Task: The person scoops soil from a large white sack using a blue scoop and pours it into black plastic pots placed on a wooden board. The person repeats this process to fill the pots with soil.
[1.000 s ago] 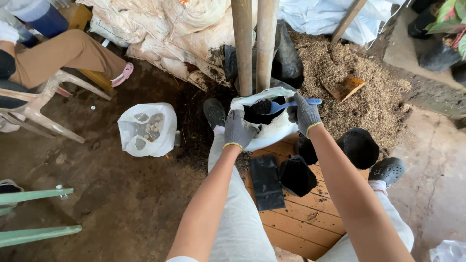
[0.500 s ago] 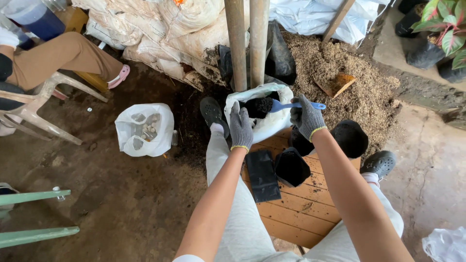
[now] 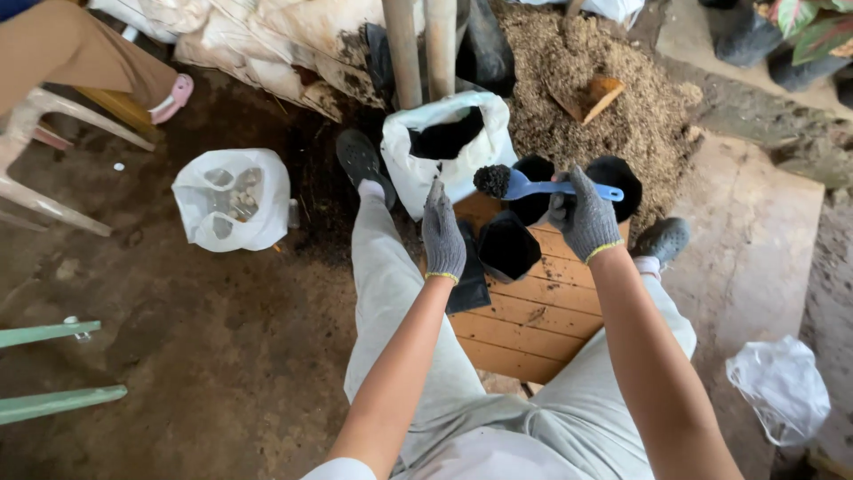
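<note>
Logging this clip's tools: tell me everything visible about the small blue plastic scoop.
The small blue plastic scoop looks like moulded plastic, with a flat handle and a bowl heaped with dark, crumbly soil. It lies roughly level, bowl to the left. The right hand, in a grey knit glove, grips the handle. It is held in the air between the white sack of dark soil and the empty black grow bag.

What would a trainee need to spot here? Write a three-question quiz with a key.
1. True or false: the scoop is loaded with dark soil.
2. Which hand holds the scoop? A) left hand B) right hand
3. What stands open behind the scoop, dark soil inside?

Key: 1. True. 2. B. 3. The white sack, beside the husk pile.
</note>
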